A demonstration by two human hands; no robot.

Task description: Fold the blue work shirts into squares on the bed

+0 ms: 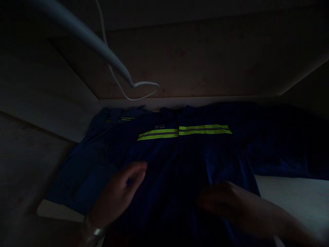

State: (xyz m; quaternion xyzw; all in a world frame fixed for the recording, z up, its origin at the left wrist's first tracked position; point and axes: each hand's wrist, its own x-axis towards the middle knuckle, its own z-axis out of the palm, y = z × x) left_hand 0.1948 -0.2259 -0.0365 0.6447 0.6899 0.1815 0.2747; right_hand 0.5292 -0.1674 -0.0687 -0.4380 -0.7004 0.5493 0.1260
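A dark blue work jacket (159,157) with yellow-green reflective stripes across its chest lies spread out, front side up. Over its left part is my left hand (120,188), with a metal band at the wrist. Its fingers are loosely bent, a gap shows between thumb and forefinger, and I see nothing held there. My right hand (228,199) is over the jacket's lower right part, blurred and dark. Its fingertips are lost in shadow, so whether it grips the cloth cannot be made out.
A second, lighter blue garment (87,171) with reflective stripes lies at the left, partly under the jacket. The pale table (293,192) shows at the right. A white pole (97,44) and a looped white cable (113,73) hang at upper left. Panels enclose the back and left side.
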